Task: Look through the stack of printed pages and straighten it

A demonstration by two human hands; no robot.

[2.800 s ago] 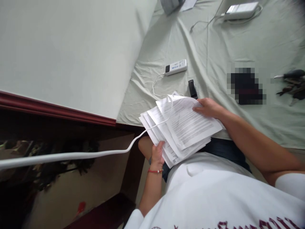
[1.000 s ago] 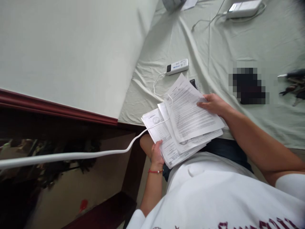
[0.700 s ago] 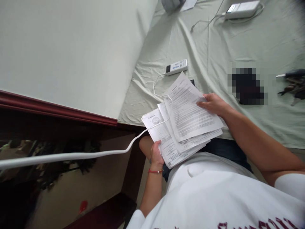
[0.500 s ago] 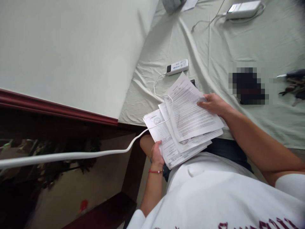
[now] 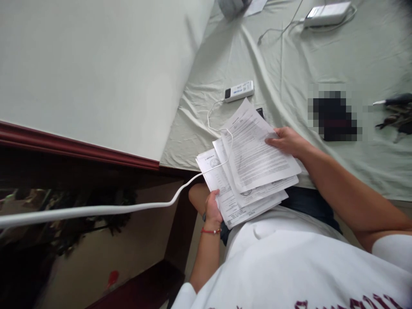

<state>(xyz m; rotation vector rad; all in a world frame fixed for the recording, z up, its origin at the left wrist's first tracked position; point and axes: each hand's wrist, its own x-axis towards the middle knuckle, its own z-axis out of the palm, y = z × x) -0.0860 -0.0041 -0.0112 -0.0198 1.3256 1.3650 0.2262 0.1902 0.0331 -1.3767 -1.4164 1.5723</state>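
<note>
A fanned stack of printed papers [image 5: 222, 184] lies over my lap, with a round stamp mark on one of the lower sheets. My left hand [image 5: 213, 208], a red bracelet at its wrist, is closed on the stack's lower left edge, thumb on top. With thumb and fingers my right hand [image 5: 285, 140] pinches the right edge of the upper sheets [image 5: 257, 150]. A white cable [image 5: 180, 191] passes in front of the papers and runs up to a white power bank [image 5: 239, 91]. Behind the top sheet a small dark object [image 5: 260, 112] is mostly hidden.
The papers overlap the front edge of a table with a pale green cloth [image 5: 283, 77]. Farther back is a white device [image 5: 327, 14] with a cable. At right are a blurred-out dark object [image 5: 335, 116] and keys [image 5: 397, 116]. A white panel [image 5: 90, 77] stands left.
The papers have shifted very slightly in my hands, the lower stack a little to the right. Both hands keep their hold.
</note>
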